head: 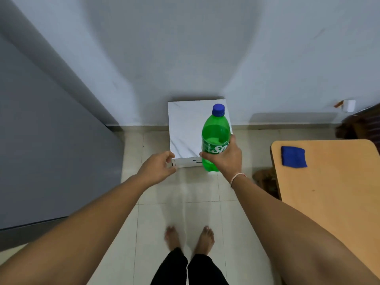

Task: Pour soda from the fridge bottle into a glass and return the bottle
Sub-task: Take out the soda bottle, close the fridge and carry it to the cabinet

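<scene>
A green soda bottle (214,133) with a blue cap stands upright in the air, partly full, in front of a white marble-patterned box (185,128). My right hand (225,156) grips the bottle round its label. My left hand (158,167) hovers at the box's near left corner with its fingers loosely curled and nothing in them. The grey fridge (47,140) fills the left side, its door closed. No glass is in view.
A wooden table (333,192) stands at the right with a folded blue cloth (293,156) on it. The white box sits on the tiled floor against the pale wall. My bare feet (189,237) stand on the tiles below.
</scene>
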